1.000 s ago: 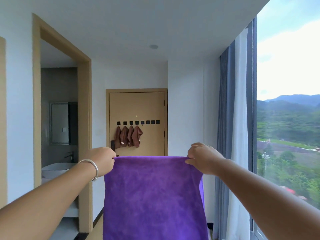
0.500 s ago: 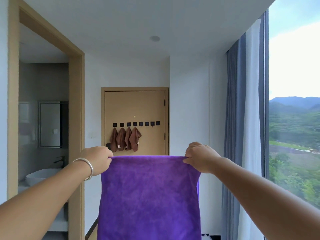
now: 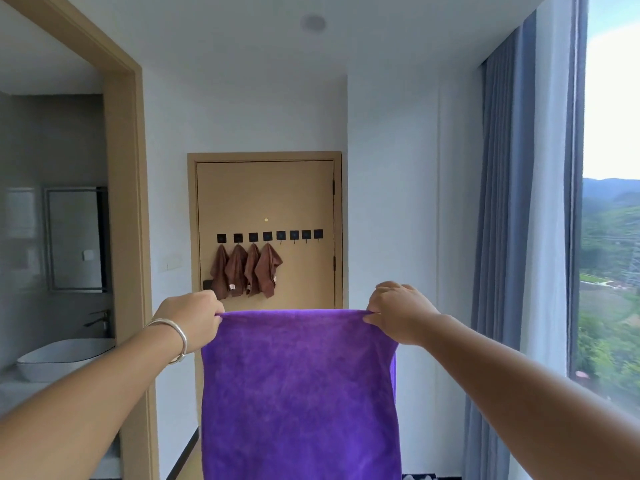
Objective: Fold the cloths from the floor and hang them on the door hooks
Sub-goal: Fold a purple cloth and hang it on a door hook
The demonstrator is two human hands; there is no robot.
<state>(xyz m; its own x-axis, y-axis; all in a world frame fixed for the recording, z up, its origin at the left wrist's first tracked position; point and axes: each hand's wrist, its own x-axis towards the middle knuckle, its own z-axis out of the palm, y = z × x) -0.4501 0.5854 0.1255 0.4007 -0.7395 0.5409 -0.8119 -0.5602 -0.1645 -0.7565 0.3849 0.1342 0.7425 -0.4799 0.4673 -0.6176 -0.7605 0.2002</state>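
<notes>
A purple cloth (image 3: 299, 393) hangs flat in front of me, folded over at its top edge, and reaches below the frame. My left hand (image 3: 192, 320), with a silver bangle on the wrist, pinches its top left corner. My right hand (image 3: 398, 311) pinches the top right corner. Ahead stands a tan door (image 3: 266, 195) with a row of black hooks (image 3: 294, 234). Several brown cloths (image 3: 247, 270) hang from the left hooks; the right hooks are bare. The floor under the cloth is hidden.
A bathroom doorway with a tan frame (image 3: 126, 202) opens on the left, showing a white basin (image 3: 59, 356) and a mirror (image 3: 74, 239). Blue and white curtains (image 3: 516, 237) and a tall window (image 3: 613, 220) run along the right. White walls flank a short corridor to the door.
The view has moved closer to the door and shifted right. Both hands keep the same grip on the purple cloth, held at the same height.
</notes>
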